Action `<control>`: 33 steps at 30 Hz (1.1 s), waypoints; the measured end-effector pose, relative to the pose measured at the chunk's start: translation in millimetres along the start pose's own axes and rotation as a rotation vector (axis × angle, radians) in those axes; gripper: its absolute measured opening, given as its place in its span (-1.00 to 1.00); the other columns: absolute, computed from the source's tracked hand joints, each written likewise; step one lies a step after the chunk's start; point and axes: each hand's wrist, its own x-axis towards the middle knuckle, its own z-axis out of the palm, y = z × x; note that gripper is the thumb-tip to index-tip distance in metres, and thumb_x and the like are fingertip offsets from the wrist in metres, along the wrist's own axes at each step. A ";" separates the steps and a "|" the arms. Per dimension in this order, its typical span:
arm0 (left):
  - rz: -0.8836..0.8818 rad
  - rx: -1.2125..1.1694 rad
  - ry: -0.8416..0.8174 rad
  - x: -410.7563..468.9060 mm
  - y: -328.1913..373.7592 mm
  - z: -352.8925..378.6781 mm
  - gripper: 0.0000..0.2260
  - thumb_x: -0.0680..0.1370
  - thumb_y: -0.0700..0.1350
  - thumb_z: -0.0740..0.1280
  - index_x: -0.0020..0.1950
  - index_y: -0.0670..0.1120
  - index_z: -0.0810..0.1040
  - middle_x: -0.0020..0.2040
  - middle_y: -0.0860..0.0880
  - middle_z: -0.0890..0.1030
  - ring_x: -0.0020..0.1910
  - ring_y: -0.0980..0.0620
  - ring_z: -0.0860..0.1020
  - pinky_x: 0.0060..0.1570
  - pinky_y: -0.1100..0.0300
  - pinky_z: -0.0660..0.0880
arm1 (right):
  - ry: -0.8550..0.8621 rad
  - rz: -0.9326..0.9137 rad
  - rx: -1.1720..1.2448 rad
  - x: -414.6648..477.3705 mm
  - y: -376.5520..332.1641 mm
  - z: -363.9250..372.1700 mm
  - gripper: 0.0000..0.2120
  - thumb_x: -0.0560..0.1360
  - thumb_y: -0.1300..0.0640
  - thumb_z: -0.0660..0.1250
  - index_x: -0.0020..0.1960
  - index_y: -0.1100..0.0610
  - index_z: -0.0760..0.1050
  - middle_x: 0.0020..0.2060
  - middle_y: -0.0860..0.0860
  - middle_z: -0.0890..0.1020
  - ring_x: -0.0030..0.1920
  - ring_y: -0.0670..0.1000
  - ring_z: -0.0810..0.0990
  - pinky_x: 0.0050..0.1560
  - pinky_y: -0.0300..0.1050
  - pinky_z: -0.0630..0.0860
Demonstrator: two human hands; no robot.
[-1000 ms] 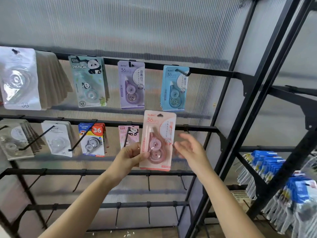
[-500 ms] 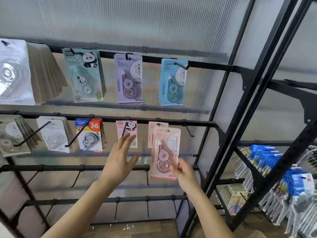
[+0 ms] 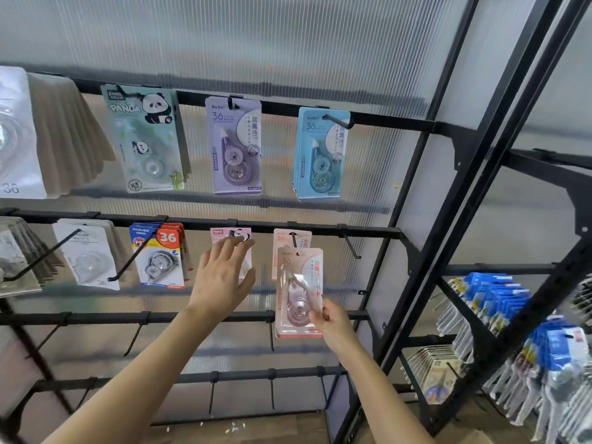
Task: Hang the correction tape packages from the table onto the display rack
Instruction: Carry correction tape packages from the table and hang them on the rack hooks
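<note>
My right hand [image 3: 330, 322] pinches the lower right part of a pink correction tape package [image 3: 296, 277] and holds it upright in front of the black display rack [image 3: 205, 224]. The package's top hole is close to a hook on the middle rail. Behind it, on that hook, hangs another pink package [image 3: 290, 240]. My left hand [image 3: 222, 277] is raised with straight, spread fingers and holds nothing, in front of a small pink panda package [image 3: 224, 235]. The table is out of view.
The top rail carries a green panda package [image 3: 144, 139], a purple package [image 3: 235, 149] and blue packages [image 3: 320, 155]. White and "36" packs [image 3: 160, 254] hang at middle left. A bare hook [image 3: 349, 241] juts right of the pink ones. Blue-carded goods [image 3: 499, 299] fill the right rack.
The pink package passed from my left hand to my right hand. My left hand let go and spread open. The package shifted right to the hook with the other pink package.
</note>
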 end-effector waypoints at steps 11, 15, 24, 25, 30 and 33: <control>0.109 0.113 0.146 8.0 -0.4 8.5 -0.57 0.32 -0.18 0.55 0.16 -0.19 0.58 0.07 -0.16 0.62 0.07 -0.20 0.59 0.08 -0.13 0.50 | 0.011 0.063 -0.040 28.3 10.2 5.7 -0.83 0.59 0.23 0.22 0.13 0.03 0.45 -0.08 -0.14 0.56 -0.09 -0.26 0.51 -0.29 -0.46 0.41; 0.099 0.114 0.144 8.1 0.1 9.2 -0.59 0.32 -0.22 0.54 0.15 -0.20 0.59 0.05 -0.17 0.63 0.05 -0.19 0.60 0.06 -0.11 0.51 | 0.052 0.103 -0.044 58.2 1.8 11.0 -0.82 0.60 0.20 0.22 0.18 0.07 0.44 -0.12 -0.17 0.52 -0.16 -0.27 0.47 -0.36 -0.44 0.36; -0.008 0.116 0.007 6.3 1.8 11.7 -0.62 0.53 -0.10 0.34 0.34 -0.13 0.47 0.25 -0.14 0.53 0.26 -0.14 0.48 0.30 -0.05 0.33 | 0.055 0.265 -0.009 111.2 -4.9 20.7 -0.79 0.58 0.12 0.26 0.19 0.14 0.48 0.04 0.06 0.58 -0.05 0.00 0.52 0.01 -0.10 0.50; -0.015 0.106 0.014 6.3 1.6 11.4 -0.62 0.53 -0.11 0.34 0.33 -0.14 0.48 0.24 -0.14 0.54 0.25 -0.15 0.49 0.28 -0.05 0.34 | 0.060 0.279 0.014 113.3 -5.3 21.6 -0.79 0.57 0.09 0.28 0.16 0.15 0.48 0.03 0.07 0.59 -0.07 -0.01 0.53 -0.03 -0.11 0.50; -0.048 0.093 0.005 5.7 -1.7 13.7 -0.62 0.58 -0.06 0.26 0.38 -0.10 0.43 0.30 -0.10 0.50 0.30 -0.11 0.44 0.33 -0.01 0.27 | 0.168 0.248 0.080 111.8 -7.4 22.1 -0.63 0.52 0.07 0.36 0.26 0.17 0.37 0.11 0.08 0.55 -0.06 -0.01 0.48 -0.19 -0.19 0.43; -0.067 0.082 0.007 6.5 0.0 13.7 -0.63 0.58 -0.06 0.26 0.38 -0.10 0.43 0.31 -0.09 0.50 0.30 -0.10 0.44 0.33 -0.01 0.27 | 0.191 0.163 0.028 99.3 -7.4 17.8 -0.54 0.51 0.08 0.37 0.34 0.17 0.33 0.16 0.05 0.51 -0.01 -0.06 0.43 -0.15 -0.23 0.37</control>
